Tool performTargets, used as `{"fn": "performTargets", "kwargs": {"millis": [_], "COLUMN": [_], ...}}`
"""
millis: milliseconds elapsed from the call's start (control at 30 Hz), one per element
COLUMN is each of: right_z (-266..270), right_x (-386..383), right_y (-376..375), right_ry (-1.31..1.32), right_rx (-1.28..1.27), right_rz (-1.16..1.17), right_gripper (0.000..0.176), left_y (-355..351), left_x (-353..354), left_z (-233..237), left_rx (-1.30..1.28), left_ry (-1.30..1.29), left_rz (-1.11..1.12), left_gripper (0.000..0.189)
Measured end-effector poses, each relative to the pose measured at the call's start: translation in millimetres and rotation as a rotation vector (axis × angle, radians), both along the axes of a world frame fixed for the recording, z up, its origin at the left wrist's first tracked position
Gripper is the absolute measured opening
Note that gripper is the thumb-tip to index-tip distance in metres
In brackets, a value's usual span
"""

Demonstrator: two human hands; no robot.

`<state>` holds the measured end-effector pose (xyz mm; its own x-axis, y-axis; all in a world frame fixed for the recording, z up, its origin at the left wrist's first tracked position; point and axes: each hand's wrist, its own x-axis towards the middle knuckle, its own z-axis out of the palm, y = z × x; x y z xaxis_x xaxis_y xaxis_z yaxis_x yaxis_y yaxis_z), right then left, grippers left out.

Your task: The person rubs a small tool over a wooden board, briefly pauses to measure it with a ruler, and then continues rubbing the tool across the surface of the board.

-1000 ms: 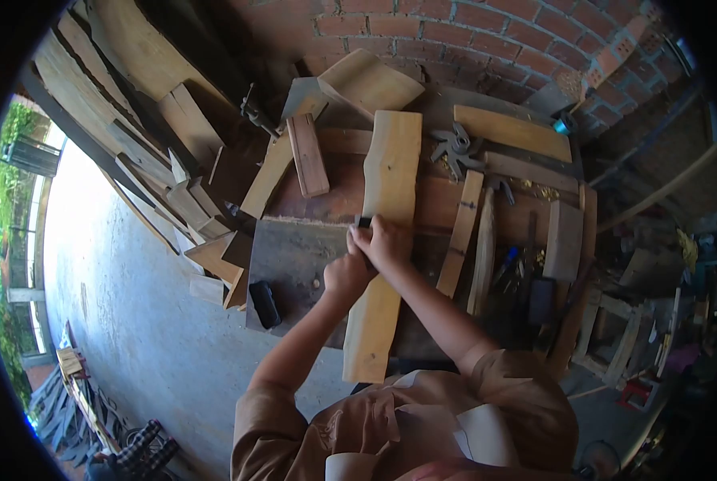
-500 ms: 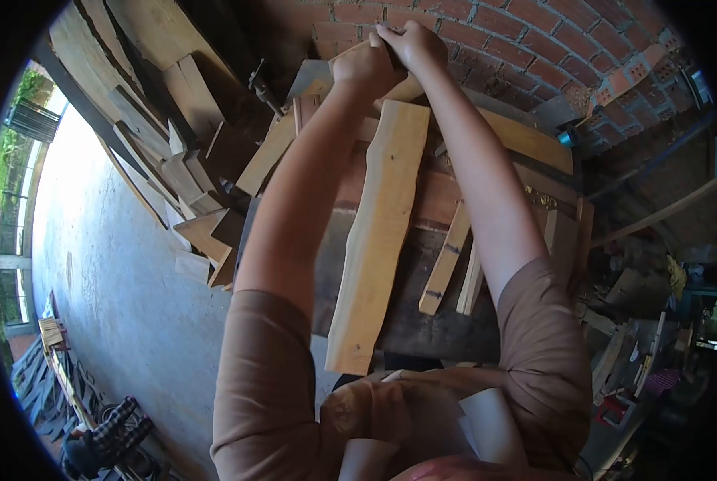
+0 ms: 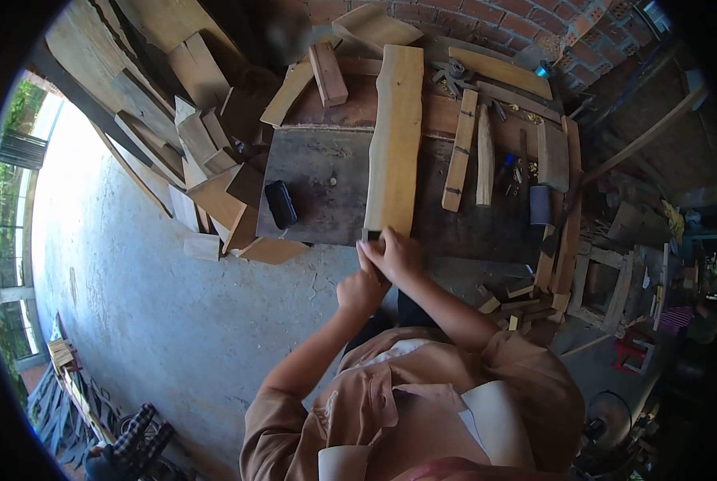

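Observation:
A long pale wooden board (image 3: 394, 144) with one wavy edge lies across the dark workbench (image 3: 318, 184), its near end toward me. My right hand (image 3: 396, 255) is closed at that near end, with its fingers on a small dark block (image 3: 371, 235). Just below, my left hand (image 3: 360, 290) is closed against the right one, fingers wrapped at the same block. Both hands cover most of the block, so its exact kind is hidden.
Right of the board lie a marked wooden strip (image 3: 459, 152), a narrow stick (image 3: 484, 156) and a grey cylinder (image 3: 540, 206). A dark case (image 3: 281, 205) sits at the bench's left. Offcuts (image 3: 206, 144) lean at left; a brick wall (image 3: 487, 24) stands behind.
Both hands have come from beyond the board's far end back to its near end, close to my body. They stay together and closed. The view has shifted, showing more of the bench.

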<state>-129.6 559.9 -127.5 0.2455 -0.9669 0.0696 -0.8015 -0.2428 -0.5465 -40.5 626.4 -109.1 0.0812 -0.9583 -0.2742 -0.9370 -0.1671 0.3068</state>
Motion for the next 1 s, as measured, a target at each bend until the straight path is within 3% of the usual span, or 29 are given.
{"fn": "performTargets", "kwargs": {"millis": [133,267,367,567,733,767,867,1000], "right_z": [-19.9,-29.9,-35.0,-32.2,-26.0,-13.8,14.3,62.5], "right_x": [-12.1,-17.5,-17.1,-16.6,-14.2,-12.4,-7.3,-5.9], "right_y": [43.9,21.0,-17.9,-149.2,-316.0,-355.7,-466.9,-527.8], "right_ry": [0.011,0.007,-0.005,0.003,0.03,0.053,0.169,0.142], "right_rx": [-0.003,-0.035,-0.172,-0.18,-0.216,-0.03,0.046,-0.058], "right_rz": [0.001,0.027,0.025,-0.08,-0.142,-0.156,-0.148,-0.177], "right_gripper": [0.046,0.041,0.043,0.041,0.042,0.045,0.05,0.051], "left_y": [43.1,21.0,-21.0,-158.7,-326.6,-368.4,-478.4,-534.3], "left_x": [-12.8,-14.7,-14.9,-19.7,-21.2,-19.8,-16.6,-20.8], "left_z": [-31.9,-33.4,-31.4,-26.1,-18.6,-9.0,-1.6,44.6], "left_rx": [0.115,0.102,0.063,-0.015,-0.094,-0.007,-0.068,-0.184], "left_ry": [0.005,0.024,-0.038,-0.163,-0.163,-0.092,-0.12,-0.125], "left_rz": [-0.018,-0.027,-0.045,-0.059,-0.027,-0.016,-0.012,-0.003], "left_gripper": [0.09,0.096,0.089,0.09,0.091,0.083,0.075,0.074]}}
